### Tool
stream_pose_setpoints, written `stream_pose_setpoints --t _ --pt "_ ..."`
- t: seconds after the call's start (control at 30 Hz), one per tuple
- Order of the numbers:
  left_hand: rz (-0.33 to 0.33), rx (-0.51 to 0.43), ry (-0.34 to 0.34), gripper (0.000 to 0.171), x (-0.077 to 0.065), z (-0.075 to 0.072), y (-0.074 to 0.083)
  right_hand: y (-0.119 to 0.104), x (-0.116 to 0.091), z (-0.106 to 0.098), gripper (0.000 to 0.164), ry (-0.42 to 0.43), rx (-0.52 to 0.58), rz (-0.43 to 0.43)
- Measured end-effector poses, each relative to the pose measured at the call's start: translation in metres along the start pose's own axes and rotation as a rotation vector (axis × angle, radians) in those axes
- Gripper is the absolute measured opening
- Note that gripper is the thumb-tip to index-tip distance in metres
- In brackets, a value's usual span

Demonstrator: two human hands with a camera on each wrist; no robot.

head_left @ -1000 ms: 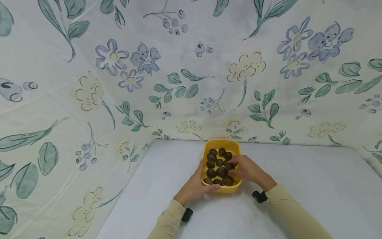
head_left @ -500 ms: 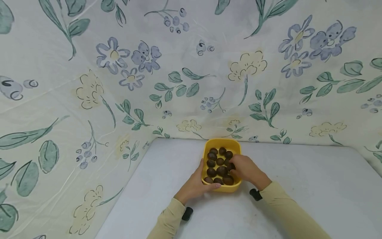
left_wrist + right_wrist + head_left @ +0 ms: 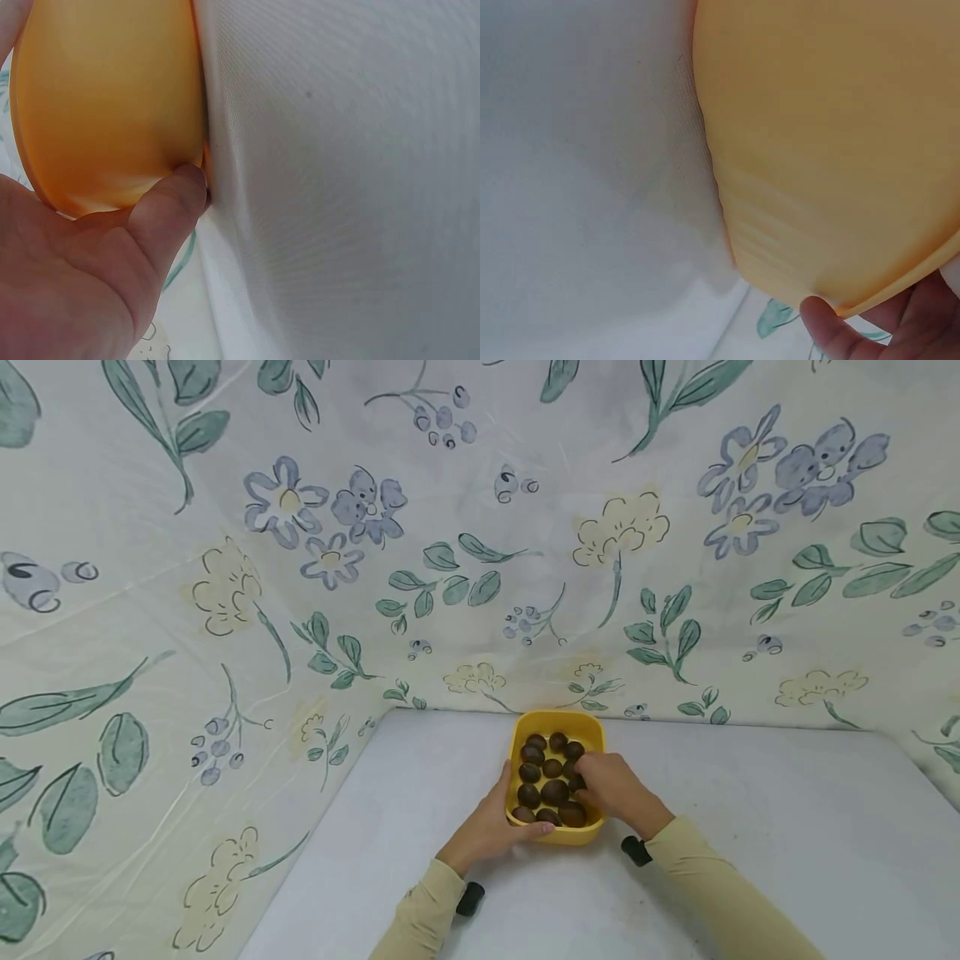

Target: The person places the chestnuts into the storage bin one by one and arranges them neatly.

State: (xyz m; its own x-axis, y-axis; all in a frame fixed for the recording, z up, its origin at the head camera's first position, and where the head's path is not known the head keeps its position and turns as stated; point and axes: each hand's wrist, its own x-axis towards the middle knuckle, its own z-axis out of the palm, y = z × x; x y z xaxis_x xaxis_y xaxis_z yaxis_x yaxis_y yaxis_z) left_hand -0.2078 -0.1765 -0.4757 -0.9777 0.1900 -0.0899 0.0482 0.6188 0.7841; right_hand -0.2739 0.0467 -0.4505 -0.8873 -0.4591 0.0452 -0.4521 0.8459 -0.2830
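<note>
A yellow plastic box [image 3: 561, 718] stands on the white table. Inside it lie several dark brown balls [image 3: 555, 792], which look like chestnuts. My left hand [image 3: 491, 827] grips the near left corner of the box, its thumb over the front rim; the left wrist view shows the hand [image 3: 97, 270] against the outer wall. Reaching over the right rim, my right hand [image 3: 615, 787] has its fingers curled about a brown ball [image 3: 576, 782] at the box's right side; that ball is partly hidden. In the right wrist view, part of my right hand [image 3: 855, 337] shows beside the rim.
The white tabletop [image 3: 750, 827] extends to both sides and in front of the box. Behind and on the left hangs a floral-patterned cloth [image 3: 450, 568]. A small black device [image 3: 636, 851] sits at the right wrist, another black device [image 3: 470, 900] at the left.
My right hand has shifted a little left and turned, with its fingers drawn in closer around the ball. My left hand stays on the box.
</note>
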Motion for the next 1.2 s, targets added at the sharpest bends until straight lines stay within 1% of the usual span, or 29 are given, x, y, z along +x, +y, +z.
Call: stream_pose_setpoints --t 0.23,0.43,0.63,0.93,1.2 --pt "-0.017 -0.002 -0.002 0.129 -0.0003 0.0011 0.0016 0.0007 0.0009 0.004 0.014 -0.028 0.013 0.004" --pt "-0.01 -0.008 0.0 0.13 -0.0001 0.0015 0.0031 0.0007 0.0003 0.0036 0.017 -0.026 0.015 0.0" --pt "-0.005 -0.004 -0.003 0.13 0.0003 0.0014 0.0032 -0.0011 -0.0001 0.001 0.015 -0.053 0.018 0.022" --pt "-0.003 -0.013 -0.012 0.13 0.002 0.0021 0.0031 -0.0041 -0.002 0.0003 0.015 -0.059 0.012 0.043" --pt "0.013 -0.009 -0.017 0.13 0.0032 0.0041 0.0029 -0.0043 -0.0066 -0.0019 0.015 -0.038 0.004 0.051"
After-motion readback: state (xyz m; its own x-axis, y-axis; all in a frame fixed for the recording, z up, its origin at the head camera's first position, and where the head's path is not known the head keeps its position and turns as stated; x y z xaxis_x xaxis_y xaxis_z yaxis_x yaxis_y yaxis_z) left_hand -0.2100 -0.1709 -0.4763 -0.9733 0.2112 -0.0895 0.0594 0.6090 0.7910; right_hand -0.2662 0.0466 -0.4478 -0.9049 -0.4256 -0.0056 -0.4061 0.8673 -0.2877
